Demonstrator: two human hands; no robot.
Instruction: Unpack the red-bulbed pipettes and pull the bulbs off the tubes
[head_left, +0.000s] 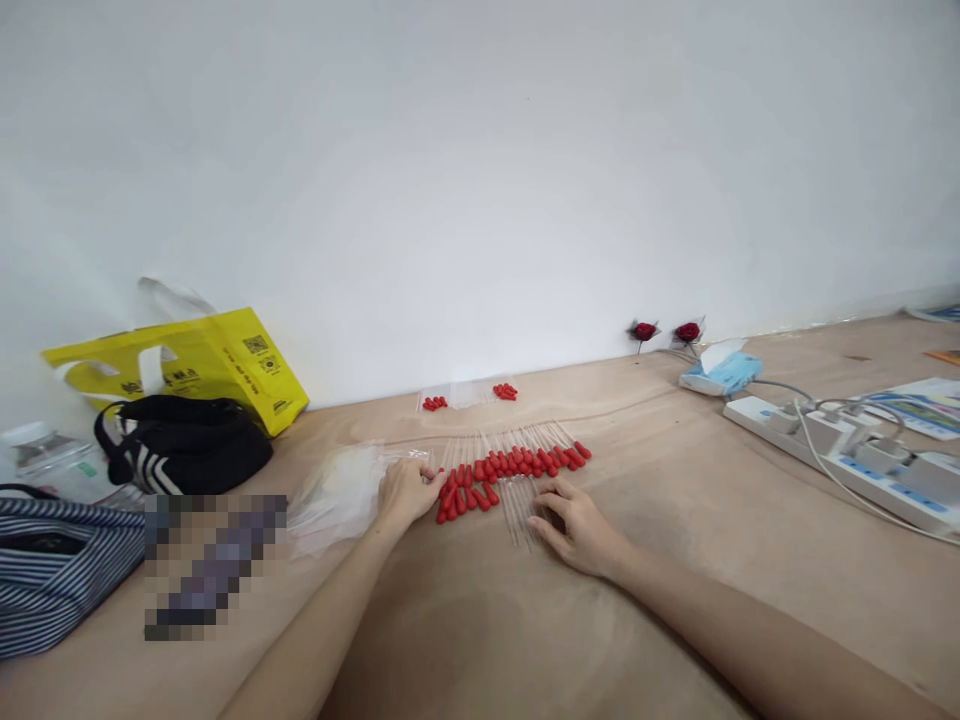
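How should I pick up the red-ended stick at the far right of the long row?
Probably best by its fat red end, coming from the right with your right hand. That end is much thicker than the thin, pale stem pointing toward the wall, and other red ends crowd its left side.

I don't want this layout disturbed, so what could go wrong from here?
The thin clear tubes lie side by side right next to the right hand, so a small slip might knock them askew. The red bulbs are crowded together, reaching up to the left hand; a brush there could shift several at once.
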